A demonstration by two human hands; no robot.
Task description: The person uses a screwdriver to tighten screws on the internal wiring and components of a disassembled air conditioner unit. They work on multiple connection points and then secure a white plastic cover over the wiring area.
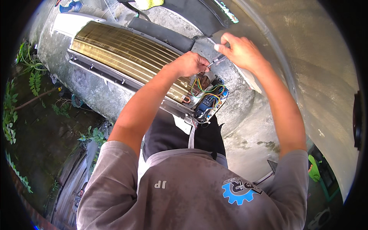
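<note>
An air conditioner indoor unit (126,51) with its cover off lies in front of me, showing gold-coloured fins. At its right end, my left hand (190,64) is closed in a pinch on a thin tool that looks like a screwdriver (218,59). The tool's clear-and-dark handle slants up toward my right hand (241,50). Thumb and forefinger of that hand are apart, just above the handle; its other fingers are partly hidden, so contact with the handle is unclear. Below my left hand, coloured wires (209,92) run to a circuit board (209,105) at the unit's end.
The unit rests on a rough concrete ledge (103,96). Behind it lie a black panel (163,33) and a larger dark curved piece (188,13), with a yellow cloth (149,4) nearby. A wall (318,57) rises at right. Plants (34,82) grow below the ledge at left.
</note>
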